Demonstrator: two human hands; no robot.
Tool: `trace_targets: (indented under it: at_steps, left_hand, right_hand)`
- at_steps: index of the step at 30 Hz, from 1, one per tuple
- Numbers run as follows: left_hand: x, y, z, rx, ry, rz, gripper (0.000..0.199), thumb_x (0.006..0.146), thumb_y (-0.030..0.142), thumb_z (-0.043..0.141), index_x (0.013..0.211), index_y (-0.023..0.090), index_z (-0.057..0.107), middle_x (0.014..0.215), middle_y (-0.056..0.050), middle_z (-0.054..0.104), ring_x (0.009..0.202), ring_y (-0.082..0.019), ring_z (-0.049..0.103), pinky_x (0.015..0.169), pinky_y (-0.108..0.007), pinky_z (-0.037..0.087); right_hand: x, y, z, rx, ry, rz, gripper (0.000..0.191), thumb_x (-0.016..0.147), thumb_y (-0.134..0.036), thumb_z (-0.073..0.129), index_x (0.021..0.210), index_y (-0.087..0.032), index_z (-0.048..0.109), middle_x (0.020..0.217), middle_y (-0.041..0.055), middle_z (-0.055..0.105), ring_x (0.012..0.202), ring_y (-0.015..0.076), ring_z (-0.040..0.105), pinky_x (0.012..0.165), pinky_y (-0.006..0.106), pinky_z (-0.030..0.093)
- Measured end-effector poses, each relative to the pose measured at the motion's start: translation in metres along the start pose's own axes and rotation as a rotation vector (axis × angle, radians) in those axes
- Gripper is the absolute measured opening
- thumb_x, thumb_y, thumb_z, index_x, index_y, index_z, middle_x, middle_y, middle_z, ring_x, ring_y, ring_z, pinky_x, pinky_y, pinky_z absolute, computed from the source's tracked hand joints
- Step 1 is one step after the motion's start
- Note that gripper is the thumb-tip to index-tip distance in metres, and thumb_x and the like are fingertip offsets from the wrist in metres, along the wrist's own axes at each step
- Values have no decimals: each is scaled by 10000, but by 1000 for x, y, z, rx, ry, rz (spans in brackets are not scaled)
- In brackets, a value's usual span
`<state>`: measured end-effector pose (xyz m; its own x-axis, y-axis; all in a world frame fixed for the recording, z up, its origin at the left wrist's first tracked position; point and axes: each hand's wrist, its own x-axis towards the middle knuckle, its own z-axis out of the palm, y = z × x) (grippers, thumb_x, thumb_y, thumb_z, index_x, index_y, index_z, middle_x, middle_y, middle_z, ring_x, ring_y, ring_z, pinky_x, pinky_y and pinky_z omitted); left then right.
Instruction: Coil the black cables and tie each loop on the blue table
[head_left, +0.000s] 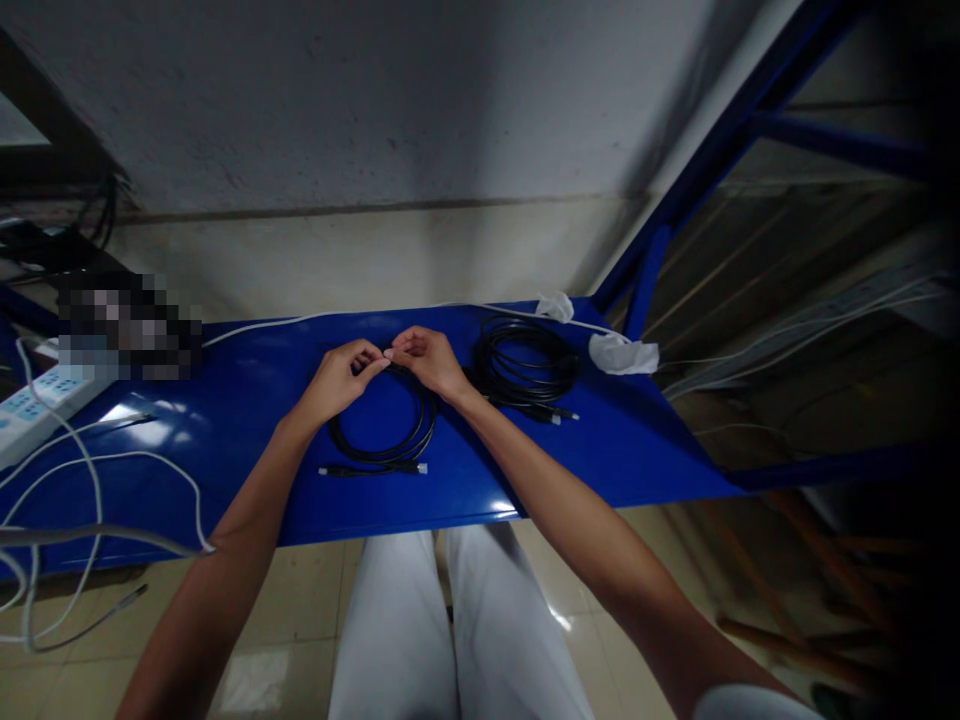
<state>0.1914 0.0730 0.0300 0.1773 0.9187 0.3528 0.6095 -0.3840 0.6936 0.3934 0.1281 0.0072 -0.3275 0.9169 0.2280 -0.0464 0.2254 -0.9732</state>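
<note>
A black cable (382,458) lies in a round coil on the blue tabletop, its two plug ends crossing at the front. At the coil's far side, my left hand (346,378) has thumb and forefinger pinched together. My right hand (429,362) pinches right beside it, and the fingertips of both almost touch. Whatever they hold there is too small to make out. Part of the coil's far edge is hidden behind the hands. Beyond my right wrist rests a bigger stack of coiled black cables (529,360), with several plugs pointing toward the front right.
Crumpled white wrappings (624,354) lie at the table's right end. A white power strip (46,402) and loose white cords (150,455) occupy the left side, some hanging over the front edge. Blue metal framing (660,250) rises at the right, and a wall (360,120) stands behind.
</note>
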Motion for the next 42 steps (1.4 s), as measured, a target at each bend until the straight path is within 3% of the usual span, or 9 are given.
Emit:
trace_targets:
  at_steps: [4, 10, 21, 31, 38, 42]
  left_hand:
    - [1, -3, 1, -22, 3, -7, 276, 985, 509, 728, 981, 235, 761, 968, -54, 806, 856, -214, 719, 814, -346, 534]
    - [2, -4, 2, -42, 12, -28, 273, 957, 502, 759, 1008, 234, 778, 1000, -67, 819, 894, -232, 749, 844, -358, 558]
    - [2, 2, 2, -151, 85, -77, 279, 906, 487, 815, 987, 221, 838, 1009, -82, 832, 923, -246, 763, 858, -378, 559]
    - [3, 5, 1, -140, 98, -14, 189, 909, 429, 805, 966, 261, 871, 1025, -76, 828, 940, -241, 749, 811, -376, 556]
    - [3, 1, 1, -162, 133, -67, 214, 868, 453, 837, 911, 245, 864, 971, -74, 825, 888, -238, 747, 832, -377, 570]
    - [3, -1, 1, -183, 135, -82, 192, 857, 426, 849, 902, 240, 863, 955, -73, 822, 880, -237, 755, 822, -369, 576]
  right_hand:
    - [-1, 0, 0, -4, -32, 31, 322, 819, -504, 880, 847, -194, 793, 881, 59, 804, 828, 188, 727, 831, 317, 580]
    - [-2, -4, 0, 10, -61, 60, 100, 847, -277, 787, 858, -192, 838, 959, 46, 826, 914, 183, 751, 906, 310, 575]
    - [-2, -9, 1, 39, 0, 83, 105, 798, -233, 780, 879, -174, 812, 952, 53, 812, 871, 172, 737, 879, 310, 574]
    - [-3, -12, -2, 50, -52, 90, 82, 770, -218, 795, 837, -181, 822, 940, 44, 818, 910, 185, 749, 925, 324, 581]
    - [-4, -7, 1, 84, -107, 112, 167, 744, -174, 795, 910, -172, 806, 943, 38, 805, 894, 166, 751, 839, 273, 574]
    - [-4, -6, 2, 45, -131, 57, 198, 761, -272, 853, 923, -182, 785, 950, 49, 802, 935, 194, 763, 852, 297, 589]
